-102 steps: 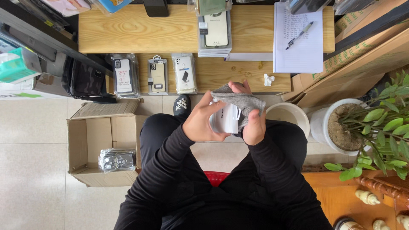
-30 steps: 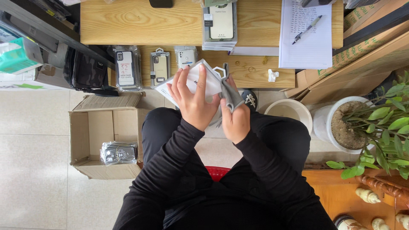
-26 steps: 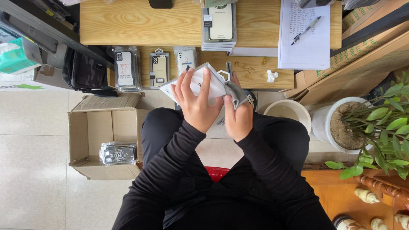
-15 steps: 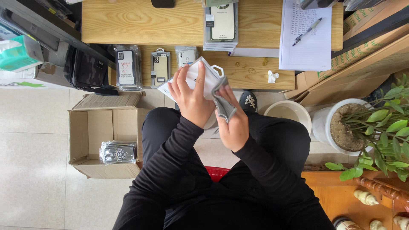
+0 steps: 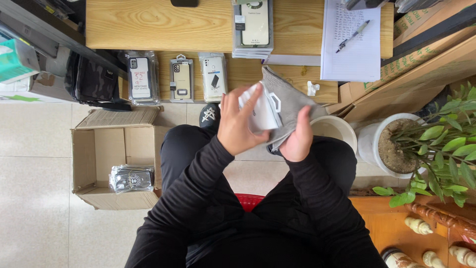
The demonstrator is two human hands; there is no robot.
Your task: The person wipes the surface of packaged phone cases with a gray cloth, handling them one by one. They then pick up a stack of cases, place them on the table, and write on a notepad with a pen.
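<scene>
Packet (image 5: 262, 111) sat upright between both hands above the lap, just short of the wooden bench (image 5: 163, 22); its long axis ran roughly up the frame, tilted slightly right. Left hand (image 5: 239, 126) was closed on its left face, fingers spread over it. Right hand (image 5: 299, 140) pinched the grey cloth (image 5: 287, 99) against the packet's right side. Packet looked white, flat, clear-wrapped, with a hang tab.

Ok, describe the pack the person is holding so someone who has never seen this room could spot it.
Start at the long wooden desk across the top, then drop to the seated person's raised hands in front of it. The left hand grips a flat white pack, with a grey cloth in the right hand behind it. Unlike the three phone case packs lying on the lower shelf, it is held in the air.
</scene>
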